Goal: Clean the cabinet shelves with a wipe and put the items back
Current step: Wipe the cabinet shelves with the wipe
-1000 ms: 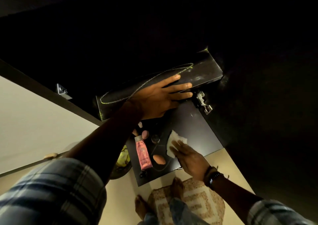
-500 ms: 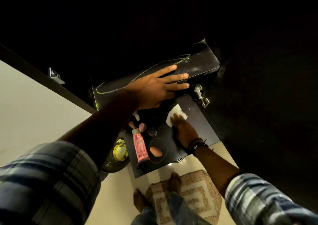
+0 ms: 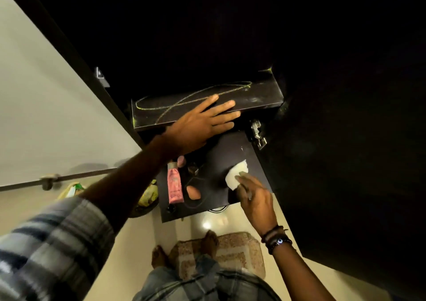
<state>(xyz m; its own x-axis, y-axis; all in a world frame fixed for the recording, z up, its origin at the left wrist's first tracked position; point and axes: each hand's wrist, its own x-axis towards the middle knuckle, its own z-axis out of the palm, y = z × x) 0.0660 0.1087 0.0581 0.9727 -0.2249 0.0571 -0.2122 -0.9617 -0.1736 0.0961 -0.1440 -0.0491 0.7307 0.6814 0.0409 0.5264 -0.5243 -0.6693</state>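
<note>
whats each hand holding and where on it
Right hand has the wipe under its fingers at the near end, on the lower shelf; pinch or mere press cannot be told. Left hand holds nothing, flat on the upper shelf.

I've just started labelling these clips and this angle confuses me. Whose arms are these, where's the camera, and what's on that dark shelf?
There is no machine here. A person wears one camera on the head, and it looks down past both arms to a mat on the floor. The left hand rests flat, fingers straight, on the front of an upper shelf scribbled with yellowish lines. The right hand presses a white wipe onto the lower shelf. Also on that shelf lie a pink tube, a peach egg-shaped sponge and a thin dark cord.
</note>
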